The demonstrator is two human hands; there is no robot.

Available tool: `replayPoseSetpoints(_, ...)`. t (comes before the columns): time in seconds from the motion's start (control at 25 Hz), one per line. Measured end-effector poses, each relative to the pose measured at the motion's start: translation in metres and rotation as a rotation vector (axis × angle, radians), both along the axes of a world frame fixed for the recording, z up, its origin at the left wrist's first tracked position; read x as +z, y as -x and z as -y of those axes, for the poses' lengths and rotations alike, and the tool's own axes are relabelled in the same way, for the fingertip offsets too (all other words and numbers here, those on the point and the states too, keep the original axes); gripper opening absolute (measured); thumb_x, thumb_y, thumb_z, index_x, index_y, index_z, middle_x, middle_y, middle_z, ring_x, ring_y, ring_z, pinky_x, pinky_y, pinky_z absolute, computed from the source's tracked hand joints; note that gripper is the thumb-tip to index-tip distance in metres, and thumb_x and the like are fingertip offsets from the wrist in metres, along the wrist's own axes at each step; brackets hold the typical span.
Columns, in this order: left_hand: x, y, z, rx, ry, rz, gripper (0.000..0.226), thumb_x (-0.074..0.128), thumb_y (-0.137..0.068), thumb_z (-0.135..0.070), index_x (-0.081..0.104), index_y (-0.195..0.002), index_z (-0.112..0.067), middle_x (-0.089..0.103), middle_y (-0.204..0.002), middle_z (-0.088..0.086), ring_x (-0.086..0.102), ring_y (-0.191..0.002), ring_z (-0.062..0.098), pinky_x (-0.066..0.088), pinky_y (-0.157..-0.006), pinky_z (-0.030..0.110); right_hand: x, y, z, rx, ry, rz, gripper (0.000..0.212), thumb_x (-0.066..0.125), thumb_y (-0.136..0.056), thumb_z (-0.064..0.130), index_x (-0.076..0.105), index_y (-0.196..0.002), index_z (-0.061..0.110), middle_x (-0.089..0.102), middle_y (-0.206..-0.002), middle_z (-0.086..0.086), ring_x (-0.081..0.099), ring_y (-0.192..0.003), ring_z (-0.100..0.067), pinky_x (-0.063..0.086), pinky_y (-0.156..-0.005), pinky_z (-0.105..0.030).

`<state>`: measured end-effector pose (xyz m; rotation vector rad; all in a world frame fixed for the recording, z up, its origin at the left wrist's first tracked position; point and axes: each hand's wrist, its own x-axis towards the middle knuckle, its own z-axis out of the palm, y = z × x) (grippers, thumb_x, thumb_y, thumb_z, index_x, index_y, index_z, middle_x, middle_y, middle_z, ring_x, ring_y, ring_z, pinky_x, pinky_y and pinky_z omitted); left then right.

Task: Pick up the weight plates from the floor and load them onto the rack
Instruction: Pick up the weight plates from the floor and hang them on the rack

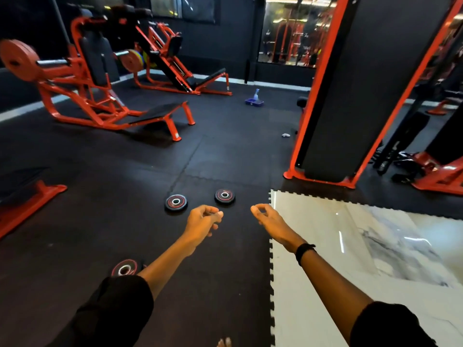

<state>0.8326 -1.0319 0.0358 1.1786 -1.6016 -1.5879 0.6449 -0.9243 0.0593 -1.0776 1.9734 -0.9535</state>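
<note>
Three small black weight plates with red rings lie flat on the black rubber floor. One plate (176,202) is left of centre, a second plate (224,195) lies just right of it, and a third plate (124,268) sits nearer me, partly hidden by my left forearm. My left hand (203,220) hovers in front of the two far plates, fingers loosely curled, holding nothing. My right hand (266,216) is held out beside it, also loosely curled and empty. No plate rack is plainly visible.
An orange machine (100,78) loaded with large plates stands at back left, with another orange frame (15,199) at the left edge. A black and orange column (350,96) rises at right. A marble floor (350,259) starts at right. A blue tray (254,101) with a spray bottle sits far back.
</note>
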Motion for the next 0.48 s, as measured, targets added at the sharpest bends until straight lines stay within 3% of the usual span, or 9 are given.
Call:
replayPoseSetpoints(0.2, 0.003, 0.112, 0.110, 0.006, -0.066, -0.025, 0.008, 0.067, -0.092, -0.014, 0.060, -0.091, -0.011, 0.067, -0.081, 0.008, 0.057, -0.059, 0.015, 0.041, -0.050, 0.026, 0.014, 0.111, 0.101, -0.029, -0.024, -0.030, 0.053, 0.043, -0.098, 0.053, 0.045, -0.138, 0.019, 0.051, -0.141, -0.006, 0.051, -0.118, -0.016, 0.041, -0.100, -0.030)
replayPoseSetpoints(0.48, -0.021, 0.219, 0.230, 0.016, -0.093, 0.040, 0.008, 0.069, -0.091, -0.016, 0.062, -0.090, -0.012, 0.069, -0.081, 0.008, 0.058, -0.062, 0.017, 0.042, -0.050, 0.027, -0.017, 0.228, 0.223, -0.116, -0.074, 0.042, 0.053, 0.044, -0.098, 0.052, 0.044, -0.139, 0.019, 0.048, -0.145, -0.006, 0.050, -0.129, -0.024, 0.041, -0.102, -0.037)
